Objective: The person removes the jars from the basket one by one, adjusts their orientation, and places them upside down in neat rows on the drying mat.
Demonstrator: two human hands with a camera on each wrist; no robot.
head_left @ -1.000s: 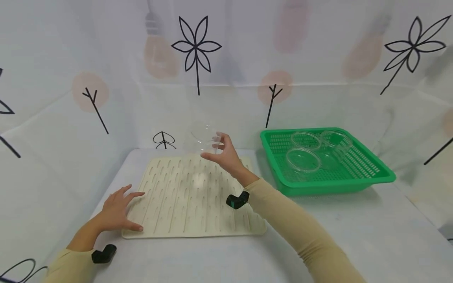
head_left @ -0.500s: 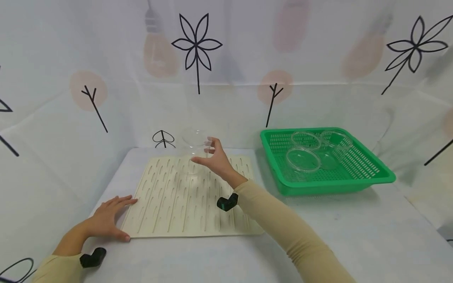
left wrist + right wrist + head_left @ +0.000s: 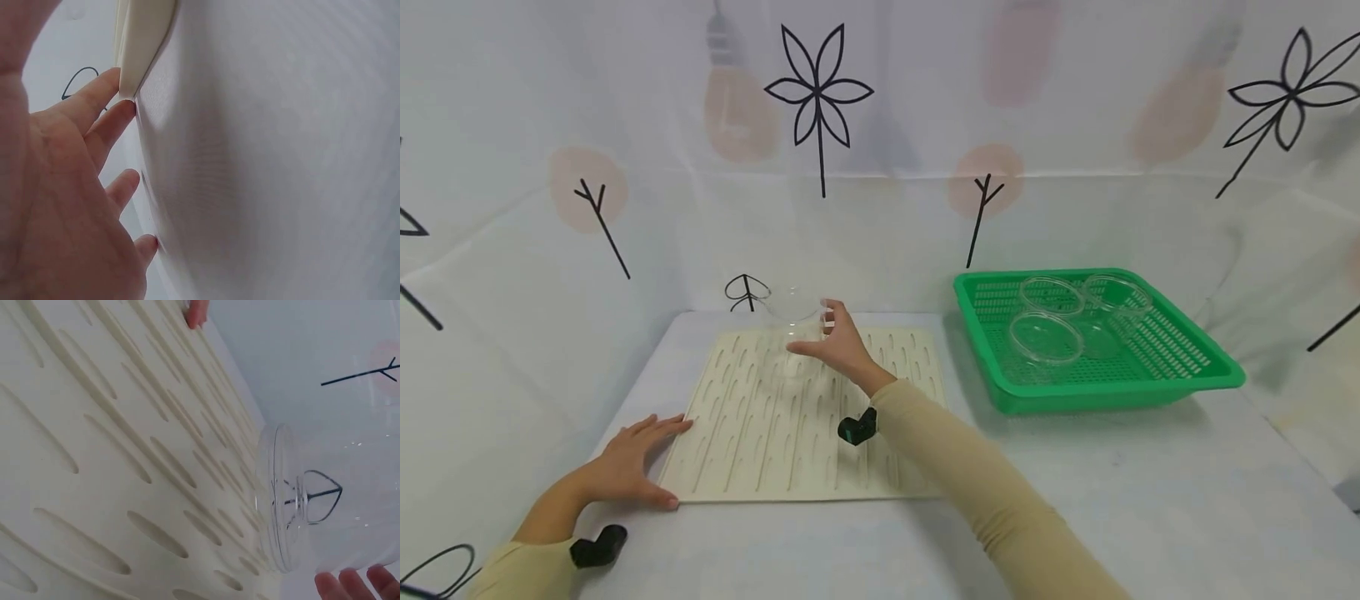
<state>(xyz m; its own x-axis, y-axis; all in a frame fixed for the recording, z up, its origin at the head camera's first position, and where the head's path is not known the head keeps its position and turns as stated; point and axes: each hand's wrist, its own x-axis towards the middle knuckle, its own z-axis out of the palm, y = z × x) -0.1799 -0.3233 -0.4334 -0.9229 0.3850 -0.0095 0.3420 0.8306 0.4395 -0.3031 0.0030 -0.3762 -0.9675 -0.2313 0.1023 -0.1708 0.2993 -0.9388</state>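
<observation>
A clear footed dessert cup (image 3: 792,307) is in my right hand (image 3: 844,350), thumb on the near side and fingers curled behind it. It is over the back left of the cream ridged drying mat (image 3: 760,467). In the right wrist view the cup's round foot (image 3: 281,500) overlaps the mat's far edge, and fingertips (image 3: 350,586) show at its side. My left hand (image 3: 621,471) lies spread at the mat's left edge, thumb at the front corner. The left wrist view shows fingertips right at the mat's edge (image 3: 147,37).
A green plastic basket (image 3: 1120,400) stands right of the mat. In it are three clear cups, one nearer (image 3: 1047,360) and two behind, left (image 3: 1051,310) and right (image 3: 1117,307). A patterned white cloth (image 3: 887,233) hangs behind the table.
My right hand has moved left and lower with the cup, over the mat's back left. The left hand has slid outward to the left, then stayed. The basket's cups look unchanged.
</observation>
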